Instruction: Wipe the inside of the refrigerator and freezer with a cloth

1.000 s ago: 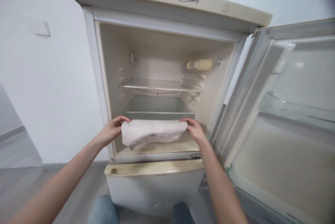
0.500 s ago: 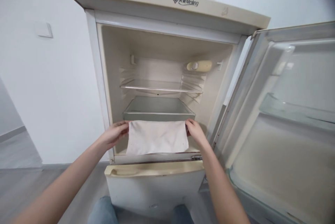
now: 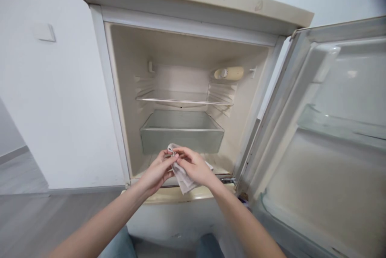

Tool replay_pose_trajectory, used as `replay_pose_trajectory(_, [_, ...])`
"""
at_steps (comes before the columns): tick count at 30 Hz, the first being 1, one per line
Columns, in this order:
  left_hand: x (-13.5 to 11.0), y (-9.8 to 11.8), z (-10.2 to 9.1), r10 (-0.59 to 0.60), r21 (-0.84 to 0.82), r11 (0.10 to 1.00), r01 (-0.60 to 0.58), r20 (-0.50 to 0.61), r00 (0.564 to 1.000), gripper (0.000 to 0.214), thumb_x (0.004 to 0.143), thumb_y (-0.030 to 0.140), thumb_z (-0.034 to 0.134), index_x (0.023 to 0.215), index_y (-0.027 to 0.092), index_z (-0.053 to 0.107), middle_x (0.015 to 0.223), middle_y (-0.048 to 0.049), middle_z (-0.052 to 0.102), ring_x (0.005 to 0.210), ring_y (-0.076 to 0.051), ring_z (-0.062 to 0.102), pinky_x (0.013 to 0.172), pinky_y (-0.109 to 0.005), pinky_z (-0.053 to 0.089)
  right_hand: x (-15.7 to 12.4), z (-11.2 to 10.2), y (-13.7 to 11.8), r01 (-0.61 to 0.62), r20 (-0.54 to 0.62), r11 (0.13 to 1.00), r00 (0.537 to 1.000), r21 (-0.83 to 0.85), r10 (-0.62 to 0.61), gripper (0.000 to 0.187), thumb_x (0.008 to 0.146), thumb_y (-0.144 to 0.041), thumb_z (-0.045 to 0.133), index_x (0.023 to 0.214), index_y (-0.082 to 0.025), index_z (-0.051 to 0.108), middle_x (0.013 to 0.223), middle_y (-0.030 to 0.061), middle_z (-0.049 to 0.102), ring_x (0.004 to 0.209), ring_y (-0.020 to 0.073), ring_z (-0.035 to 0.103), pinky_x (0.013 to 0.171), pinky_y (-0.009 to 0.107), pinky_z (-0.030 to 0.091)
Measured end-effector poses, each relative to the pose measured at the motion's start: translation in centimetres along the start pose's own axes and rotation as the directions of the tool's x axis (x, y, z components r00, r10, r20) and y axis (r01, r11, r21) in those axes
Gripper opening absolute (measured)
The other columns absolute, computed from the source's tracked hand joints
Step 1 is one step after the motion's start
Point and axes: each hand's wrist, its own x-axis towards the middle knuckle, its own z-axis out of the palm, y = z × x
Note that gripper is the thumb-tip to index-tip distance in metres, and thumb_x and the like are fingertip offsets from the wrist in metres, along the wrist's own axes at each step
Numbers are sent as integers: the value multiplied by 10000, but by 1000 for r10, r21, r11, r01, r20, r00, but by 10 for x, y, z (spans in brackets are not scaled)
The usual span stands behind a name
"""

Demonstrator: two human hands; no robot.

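A whitish cloth (image 3: 184, 180) hangs folded and bunched between my two hands, just in front of the fridge opening. My left hand (image 3: 157, 171) pinches its upper left part, fingers closed round the fold. From the other side my right hand (image 3: 194, 165) grips the same cloth, its fingertips meeting those of the left. Behind them sits a clear greenish drawer (image 3: 181, 140) on the fridge floor, and above that runs a glass shelf (image 3: 183, 98).
The fridge door (image 3: 331, 161) stands swung out to the right, with a clear door rack (image 3: 340, 125). Below the opening is a lower door (image 3: 177, 217) with a yellowish top edge. A yellowish lamp and dial housing (image 3: 233, 73) is on the inner right wall.
My hands have come together from the cloth's two upper corners. The cloth, spread flat before, is now folded and bunched between them. The view has shifted slightly.
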Motion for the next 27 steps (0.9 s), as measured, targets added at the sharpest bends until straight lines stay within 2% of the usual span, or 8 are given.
replay_pose_trajectory(5, [16, 2, -22, 127, 195, 975, -111, -74, 989, 397, 691, 305, 718, 955, 244, 428, 809, 29, 667, 615, -90, 594, 545, -200, 453, 3, -36, 6, 79, -336, 987, 941, 141, -28, 314, 585, -170, 561, 868, -230, 684, 845, 3, 592, 731, 122, 509, 640, 217, 447])
replay_pose_trajectory(9, [22, 19, -19, 248, 371, 902, -221, -26, 968, 316, 706, 291, 667, 930, 239, 450, 914, -6, 692, 621, -104, 596, 534, -214, 437, 5, -46, 16, -28, -222, 934, 968, 355, 113, 330, 532, -175, 550, 826, -217, 694, 809, 5, 580, 701, 119, 488, 616, 225, 433])
replay_pose_trajectory(12, [34, 36, 0, 323, 384, 876, -291, -20, 946, 321, 666, 242, 677, 915, 220, 476, 930, -56, 707, 661, -152, 629, 571, -261, 478, 10, -42, 22, -94, -167, 926, 972, 365, 164, 327, 504, -171, 553, 799, -199, 691, 788, 8, 590, 657, 110, 473, 597, 229, 404])
replay_pose_trajectory(15, [59, 57, 24, 372, 323, 880, -349, -11, 928, 288, 683, 186, 632, 926, 217, 480, 923, -61, 704, 611, -142, 609, 537, -253, 458, 25, -46, 19, -41, -206, 937, 971, 347, 119, 339, 502, -184, 540, 812, -192, 678, 765, 7, 580, 656, 117, 484, 605, 232, 404])
replay_pose_trajectory(19, [117, 77, 37, 452, 286, 863, -416, -72, 889, 313, 761, 153, 558, 1050, 229, 464, 979, -38, 686, 631, -107, 586, 580, -234, 467, 65, -67, 8, 158, -399, 987, 905, -6, -147, 387, 525, -176, 453, 856, -190, 655, 776, 17, 603, 717, 146, 510, 673, 248, 424])
replay_pose_trajectory(21, [146, 78, 31, 447, 307, 872, -381, -181, 876, 391, 780, 130, 547, 1149, 200, 437, 1028, -68, 663, 710, -112, 600, 630, -240, 479, 89, -76, 6, 145, -446, 959, 861, -245, -244, 411, 536, -143, 403, 856, -183, 657, 786, 23, 621, 767, 159, 534, 735, 258, 430])
replay_pose_trajectory(24, [175, 71, 8, 385, 368, 893, -260, -325, 864, 489, 770, 171, 611, 1222, 146, 426, 1101, -117, 623, 846, -180, 621, 718, -338, 519, 119, -80, 13, 19, -399, 890, 889, -455, -223, 435, 557, -80, 373, 852, -168, 680, 806, 36, 642, 796, 170, 568, 779, 263, 437])
replay_pose_trajectory(27, [172, 64, -13, 415, 444, 865, -235, -369, 831, 596, 708, 155, 668, 1252, 143, 424, 1255, -167, 559, 1070, -267, 591, 846, -417, 508, 139, -67, 25, -32, -279, 773, 941, -634, -190, 450, 618, -32, 397, 924, -160, 703, 932, 64, 673, 900, 186, 592, 851, 267, 434])
